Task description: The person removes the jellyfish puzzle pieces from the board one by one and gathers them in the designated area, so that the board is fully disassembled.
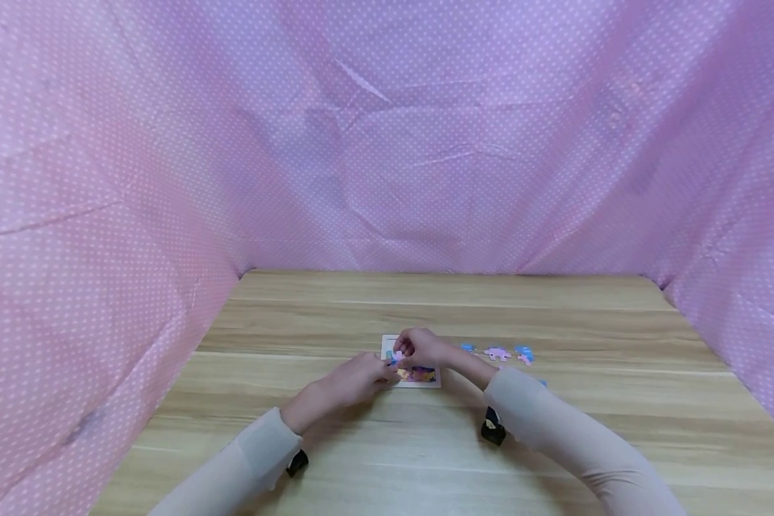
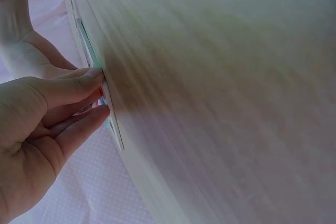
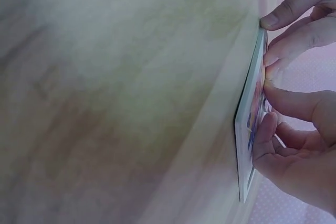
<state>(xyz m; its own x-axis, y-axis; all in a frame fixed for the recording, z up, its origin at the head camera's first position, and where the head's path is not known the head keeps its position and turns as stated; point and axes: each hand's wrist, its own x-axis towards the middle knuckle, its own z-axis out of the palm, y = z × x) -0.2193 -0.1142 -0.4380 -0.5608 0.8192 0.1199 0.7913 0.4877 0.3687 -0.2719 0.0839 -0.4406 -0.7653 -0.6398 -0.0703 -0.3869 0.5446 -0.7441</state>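
A small puzzle board (image 1: 419, 384) with a white border lies on the table, a colourful picture partly filling its lower part. My left hand (image 1: 363, 375) is at the board's left side, its thumb (image 2: 90, 75) at the edge and its fingertips over the face. From the right, my right hand (image 1: 423, 347) reaches over the board and pinches a pink puzzle piece (image 1: 397, 355) close over its left part. In the right wrist view, the fingertips of both hands meet near one another at the board (image 3: 242, 171); the hands hide much of its picture.
Several loose pink and blue puzzle pieces (image 1: 497, 354) lie on the wooden table (image 1: 309, 315) to the right of the board, some close by the right forearm. Pink dotted cloth (image 1: 387, 179) hangs behind the table and along both sides.
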